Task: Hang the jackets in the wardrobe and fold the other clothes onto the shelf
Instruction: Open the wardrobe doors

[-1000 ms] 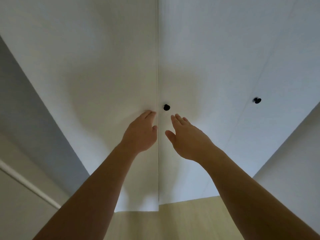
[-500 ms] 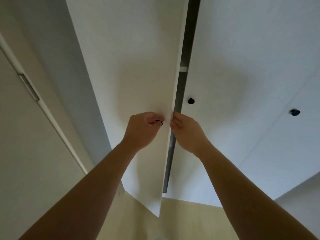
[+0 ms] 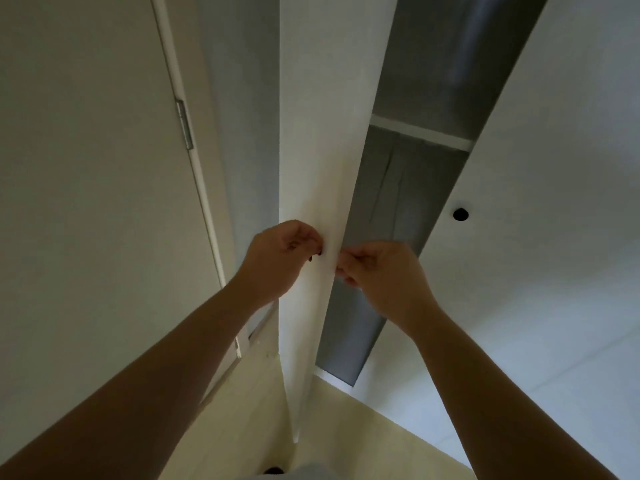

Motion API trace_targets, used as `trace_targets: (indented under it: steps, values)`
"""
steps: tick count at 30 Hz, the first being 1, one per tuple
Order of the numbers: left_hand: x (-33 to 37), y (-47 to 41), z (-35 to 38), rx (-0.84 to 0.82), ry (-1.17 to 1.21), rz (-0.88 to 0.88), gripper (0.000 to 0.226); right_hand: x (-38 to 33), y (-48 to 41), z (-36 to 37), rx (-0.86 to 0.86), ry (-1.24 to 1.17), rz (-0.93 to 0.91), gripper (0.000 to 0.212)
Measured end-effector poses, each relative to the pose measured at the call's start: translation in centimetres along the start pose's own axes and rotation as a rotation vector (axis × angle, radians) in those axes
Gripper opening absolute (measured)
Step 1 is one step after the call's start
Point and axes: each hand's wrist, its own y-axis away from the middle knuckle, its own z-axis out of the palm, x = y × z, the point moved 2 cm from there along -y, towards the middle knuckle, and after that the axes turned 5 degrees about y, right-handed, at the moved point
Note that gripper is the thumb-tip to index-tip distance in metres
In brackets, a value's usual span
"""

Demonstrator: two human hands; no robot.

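white wardrobe door (image 3: 322,133) stands ajar. left hand (image 3: 277,258) is pinched on its knob (image 3: 317,253); right hand (image 3: 377,271) is curled round its near edge. shelf (image 3: 420,135) looks bare; no clothes in view. task barely begun.

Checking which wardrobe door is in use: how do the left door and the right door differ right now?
The left door is swung open, seen nearly edge-on; the right door is shut, facing the camera. The left door is gripped by both hands, left hand on its face and right hand at its edge; the right door is untouched. The right door's black knob shows fully; the left door's is mostly covered. Both are plain white.
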Motion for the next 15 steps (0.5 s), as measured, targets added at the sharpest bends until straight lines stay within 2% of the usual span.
trace_targets:
  steps: [7,12,15]
  values:
    - [-1.6,2.2,-6.0,0.129,0.188,-0.094,0.025,-4.1,-1.4,5.3,-0.239,-0.081,-0.106,0.011]
    - [-2.6,2.9,-9.7,0.215,0.401,-0.178,0.019,-7.1,-2.2,8.5,-0.29,-0.095,-0.197,0.014]
    - [-3.0,3.2,-11.7,0.265,0.455,-0.191,0.014,-8.7,-2.8,10.5,-0.329,-0.118,-0.224,0.022]
